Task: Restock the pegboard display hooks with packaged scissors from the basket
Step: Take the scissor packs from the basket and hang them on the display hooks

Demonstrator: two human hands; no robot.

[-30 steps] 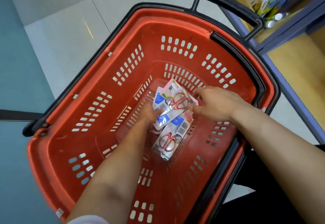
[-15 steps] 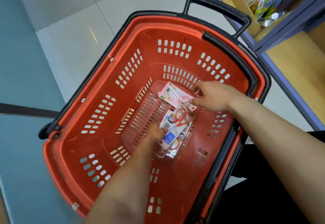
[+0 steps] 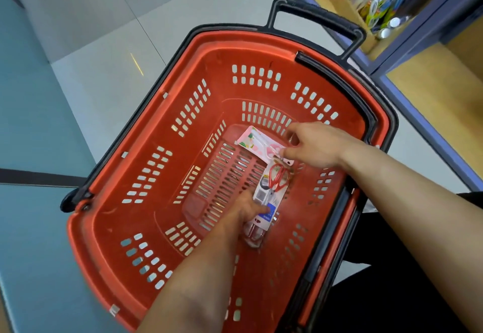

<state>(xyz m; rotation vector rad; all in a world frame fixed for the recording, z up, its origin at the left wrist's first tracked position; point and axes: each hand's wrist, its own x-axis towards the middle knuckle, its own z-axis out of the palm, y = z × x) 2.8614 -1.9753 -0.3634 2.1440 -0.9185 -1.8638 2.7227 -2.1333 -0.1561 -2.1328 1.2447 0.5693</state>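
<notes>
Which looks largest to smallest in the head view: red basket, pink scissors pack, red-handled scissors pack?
1. red basket
2. red-handled scissors pack and pink scissors pack: near alike and both partly hidden, so unranked.

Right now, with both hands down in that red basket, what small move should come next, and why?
Probably lift both hands together: the left hand grips the white-card pack of red-handled scissors, the right hand pinches the pink card pack, and both packs lie deep in the red plastic basket.
</notes>
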